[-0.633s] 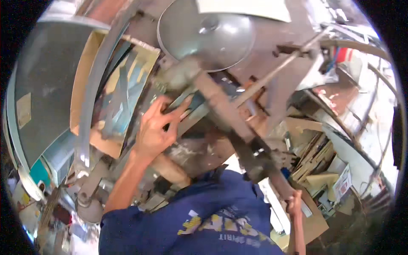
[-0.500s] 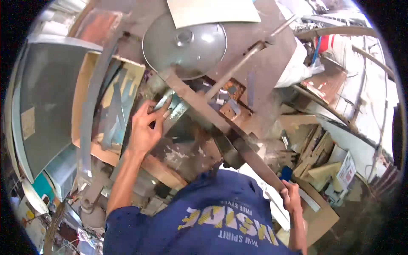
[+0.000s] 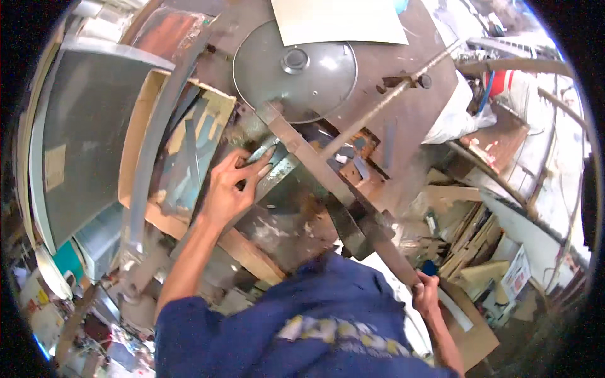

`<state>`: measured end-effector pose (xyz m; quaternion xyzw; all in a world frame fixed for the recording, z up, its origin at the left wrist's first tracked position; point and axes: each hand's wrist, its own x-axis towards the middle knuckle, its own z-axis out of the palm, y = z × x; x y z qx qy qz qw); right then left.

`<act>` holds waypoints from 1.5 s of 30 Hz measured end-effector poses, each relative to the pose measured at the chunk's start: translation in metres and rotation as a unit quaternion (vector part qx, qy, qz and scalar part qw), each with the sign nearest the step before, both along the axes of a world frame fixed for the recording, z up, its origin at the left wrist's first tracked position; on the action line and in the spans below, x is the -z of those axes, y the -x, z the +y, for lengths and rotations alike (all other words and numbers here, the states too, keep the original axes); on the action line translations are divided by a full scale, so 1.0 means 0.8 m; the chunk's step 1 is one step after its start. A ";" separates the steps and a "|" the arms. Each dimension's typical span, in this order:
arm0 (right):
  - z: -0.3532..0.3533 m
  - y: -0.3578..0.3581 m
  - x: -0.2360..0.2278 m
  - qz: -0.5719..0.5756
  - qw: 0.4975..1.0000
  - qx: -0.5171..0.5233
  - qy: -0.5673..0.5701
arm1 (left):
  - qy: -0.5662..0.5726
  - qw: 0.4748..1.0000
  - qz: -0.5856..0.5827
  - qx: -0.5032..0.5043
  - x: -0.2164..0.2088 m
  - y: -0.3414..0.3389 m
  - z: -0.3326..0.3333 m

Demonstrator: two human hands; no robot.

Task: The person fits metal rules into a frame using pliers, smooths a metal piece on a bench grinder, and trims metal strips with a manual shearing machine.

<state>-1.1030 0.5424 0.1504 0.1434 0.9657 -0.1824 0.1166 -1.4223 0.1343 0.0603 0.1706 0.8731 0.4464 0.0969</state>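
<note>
My left hand [image 3: 234,188] is closed in a pinch on a small metal strip [image 3: 263,151], its fingertips just beside a long flat metal bar [image 3: 315,162]. The bar slants from the glass lid down to the right. Around its near end my right hand [image 3: 427,293] is wrapped. Under my left fingers a flat pale metal piece [image 3: 277,175] lies against the bar; the exact edge of the strip is partly hidden. Beyond the bar's far end sits a round glass lid [image 3: 328,88] with a dark knob.
An open cardboard box [image 3: 135,145] with grey strips stands left of my left hand. A pale sheet [image 3: 340,19] overlaps the lid. One thin rod [image 3: 378,108] crosses the brown tabletop [image 3: 413,57]. Scrap wood pieces [image 3: 469,242] lie to the right.
The whole scene has shifted slightly right and down in view. Both hands keep their places on the strip and the bar.
</note>
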 end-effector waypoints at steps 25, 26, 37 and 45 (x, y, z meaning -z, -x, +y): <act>0.009 0.053 0.101 -0.084 0.971 0.007 0.223 | 0.023 0.999 0.001 -0.040 0.008 -0.012 -0.018; 0.009 0.055 0.107 -0.055 0.973 0.024 0.224 | 0.018 0.999 0.001 -0.048 0.010 -0.014 -0.013; 0.041 0.100 0.081 -0.109 0.965 0.042 0.234 | 0.002 0.989 -0.014 -0.144 0.006 -0.045 -0.014; -0.071 0.323 0.096 -0.027 0.963 -0.049 0.264 | -0.018 0.986 0.006 -0.168 0.016 -0.046 -0.023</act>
